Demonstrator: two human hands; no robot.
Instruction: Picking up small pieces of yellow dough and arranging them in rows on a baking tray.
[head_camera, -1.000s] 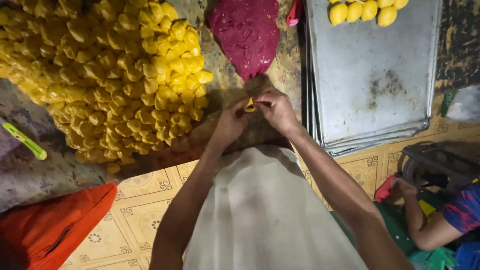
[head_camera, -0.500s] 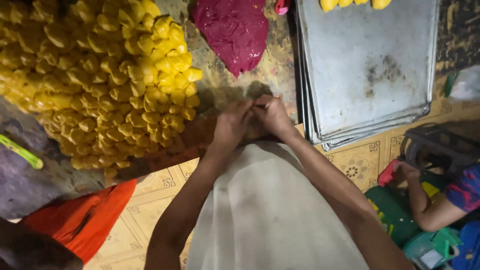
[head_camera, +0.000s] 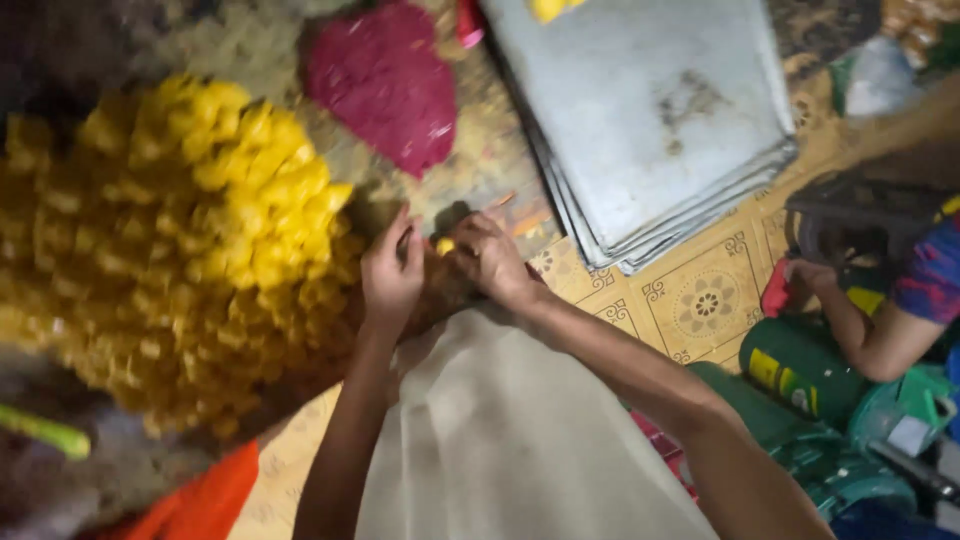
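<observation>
Grip: right hand (head_camera: 492, 262) and left hand (head_camera: 392, 278) meet fingertip to fingertip over a small yellow piece (head_camera: 445, 245); both pinch narrowly, though how much of the piece each hand actually holds is hidden by the fingers.
Piece, place: between the two hands, just above the top edge of the pale cloth (head_camera: 500, 430) that lies across the lap, and near the lower right edge of the yellow heap.
Piece, axis: too small and too blurred (frame smeared by motion) to tell its long axis or which way it points.
Left of grip: big heap of yellow pieces (head_camera: 170, 250), its edge just beside the left hand.
Above grip: dark red mound (head_camera: 385, 85) on the stained work surface.
Right of grip: stack of grey metal trays (head_camera: 650, 120), tilted, corner overhanging the patterned floor tiles (head_camera: 700, 300); a few yellow pieces sit at its top edge.
Far right: another person's forearm (head_camera: 860, 335), with a blue patterned sleeve, beside a green can (head_camera: 800, 365).
Lower left: orange cloth (head_camera: 190, 505) and a green stick (head_camera: 40, 430).
</observation>
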